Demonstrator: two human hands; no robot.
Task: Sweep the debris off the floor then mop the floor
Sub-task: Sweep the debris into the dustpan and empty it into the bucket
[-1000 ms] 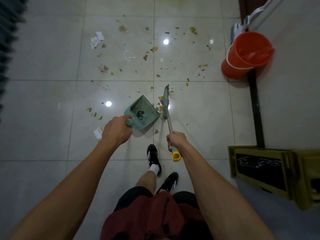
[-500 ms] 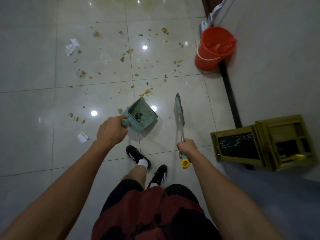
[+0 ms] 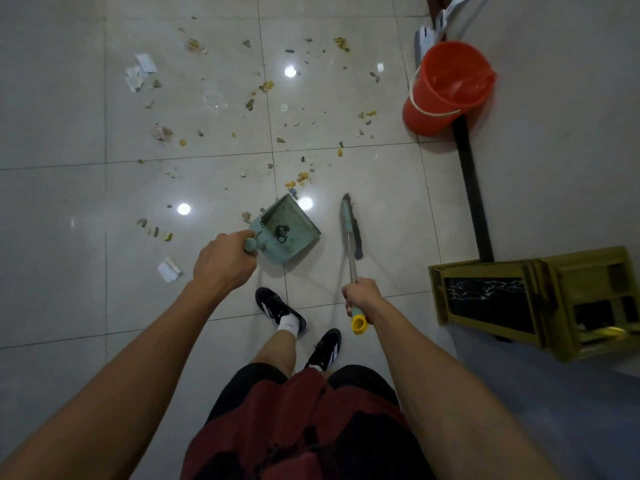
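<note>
Left hand (image 3: 223, 263) closes around the dustpan (image 3: 289, 228) handle, mouth facing the debris (image 3: 263, 98) scattered ahead to catch it. Right hand (image 3: 360, 297) grips the broom (image 3: 350, 225), held beside the pan for sweeping inward.

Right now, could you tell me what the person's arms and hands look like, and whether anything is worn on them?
Both arms are bare from hand to upper arm: no sleeves reach into view. The left hand and right hand wear no gloves, and no watch, ring or wristband shows on either.
</note>
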